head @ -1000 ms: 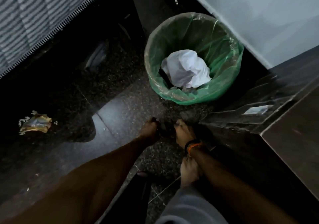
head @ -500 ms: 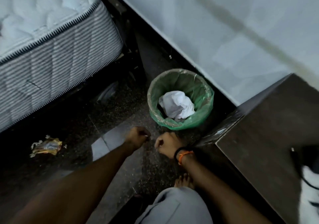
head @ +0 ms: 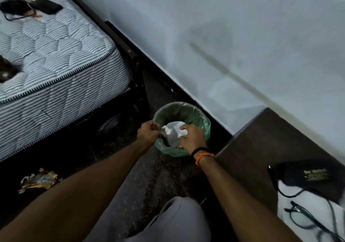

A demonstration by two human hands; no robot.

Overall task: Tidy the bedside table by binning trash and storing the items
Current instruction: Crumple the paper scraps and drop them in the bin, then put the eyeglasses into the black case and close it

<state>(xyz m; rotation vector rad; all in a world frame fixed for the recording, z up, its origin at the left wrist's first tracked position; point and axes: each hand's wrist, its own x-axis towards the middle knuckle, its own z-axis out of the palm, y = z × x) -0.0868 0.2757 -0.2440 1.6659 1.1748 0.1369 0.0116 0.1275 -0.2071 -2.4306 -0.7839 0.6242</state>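
Bin (head: 202, 119): green-lined, on floor by the table's (head: 261, 144) near-left corner.
Left hand (head: 148, 133): fingers clenched; contents unclear.
Right hand (head: 192, 138): fingers grasping white crumpled paper (head: 172, 132) over the bin mouth.
Technique: release low, inside the rim.
Remaining: wrapper (head: 38, 180) on floor.

Dim, bluish indoor light; the wall (head: 242, 36) is brightest, the floor (head: 145, 176) sinks into near-black shadow. Wide-angle bending at edges; soft, slightly blurred detail.
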